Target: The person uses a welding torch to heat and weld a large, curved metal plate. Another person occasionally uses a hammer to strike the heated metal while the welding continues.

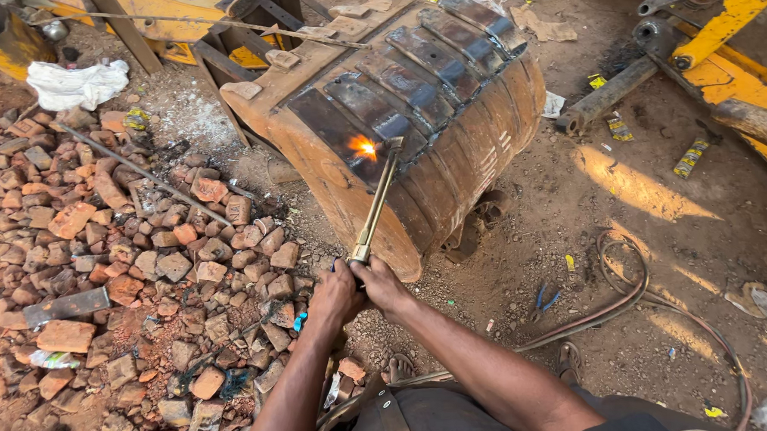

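Both hands, left hand (335,295) and right hand (379,284), fingers clamped on long brass cutting torch (375,202) | flame at rusty steel excavator bucket (457,107) | seemed rigid, hot-tipped; best gripped at rear handle.

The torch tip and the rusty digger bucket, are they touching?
Cannot tell. In the head view the cutting torch tip sits right at the bucket surface beside the orange flame; glare hides any gap.
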